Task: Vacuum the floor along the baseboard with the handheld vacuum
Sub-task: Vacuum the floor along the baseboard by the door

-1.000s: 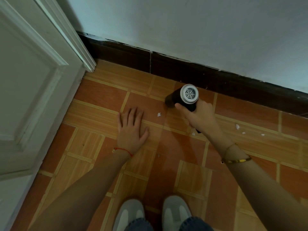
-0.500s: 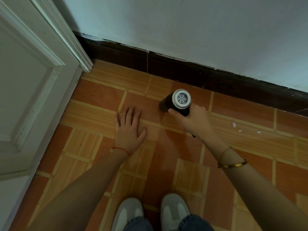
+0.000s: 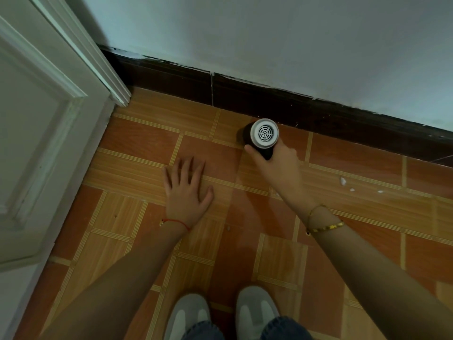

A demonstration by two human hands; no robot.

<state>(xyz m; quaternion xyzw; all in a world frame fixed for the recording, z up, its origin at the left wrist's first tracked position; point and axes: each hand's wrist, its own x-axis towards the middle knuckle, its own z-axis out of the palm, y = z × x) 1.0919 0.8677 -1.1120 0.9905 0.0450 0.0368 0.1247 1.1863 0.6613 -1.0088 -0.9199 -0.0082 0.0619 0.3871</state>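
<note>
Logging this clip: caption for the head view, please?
Right hand grips black handheld vacuum at dark baseboard; left hand rests flat on orange tiled floor.

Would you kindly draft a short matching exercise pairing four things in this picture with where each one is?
Things:
1. vacuum
2. left hand
3. white scraps
4. door

Places:
A. flat on the tiles, fingers spread
B. on the floor to the right of the right hand
C. far left of the view
D. gripped close to the baseboard

Pairs: 1-D, 2-A, 3-B, 4-C
</note>
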